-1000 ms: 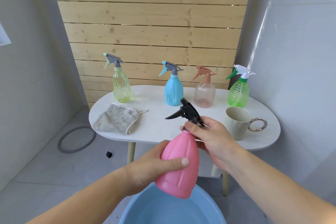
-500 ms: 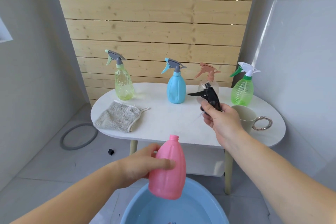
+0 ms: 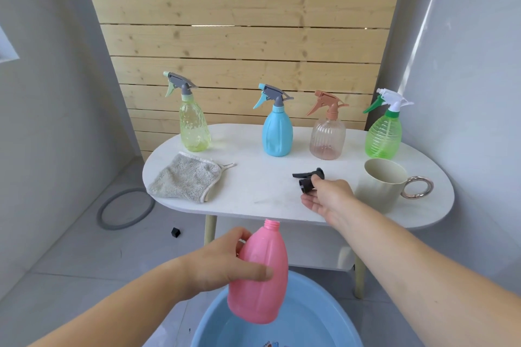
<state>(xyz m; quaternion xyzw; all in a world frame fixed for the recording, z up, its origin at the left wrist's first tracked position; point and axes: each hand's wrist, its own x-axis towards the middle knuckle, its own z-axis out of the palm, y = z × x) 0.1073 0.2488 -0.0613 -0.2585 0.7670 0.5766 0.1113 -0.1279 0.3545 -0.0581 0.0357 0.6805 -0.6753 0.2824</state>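
Left hand (image 3: 222, 262) clamped round pink bottle (image 3: 260, 276) (neck bare), over basin (image 3: 324, 318) at 6 o'clock. Right hand (image 3: 328, 196) touches black sprayer (image 3: 308, 177) on table (image 3: 253, 186), 5 o'clock of blue bottle (image 3: 276, 132); can't tell if pinching.

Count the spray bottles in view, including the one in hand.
5. Four stand along the table's back: yellow-green bottle, blue bottle, peach bottle, green bottle, left to right. The left hand holds the pink bottle above the basin. None seems hidden.

Left hand (image 3: 222, 262) grips the uncapped pink bottle (image 3: 265, 301) over the blue basin (image 3: 321, 307); right hand (image 3: 329, 197) touches the black spray head (image 3: 308, 179) lying on the counter (image 3: 262, 177)
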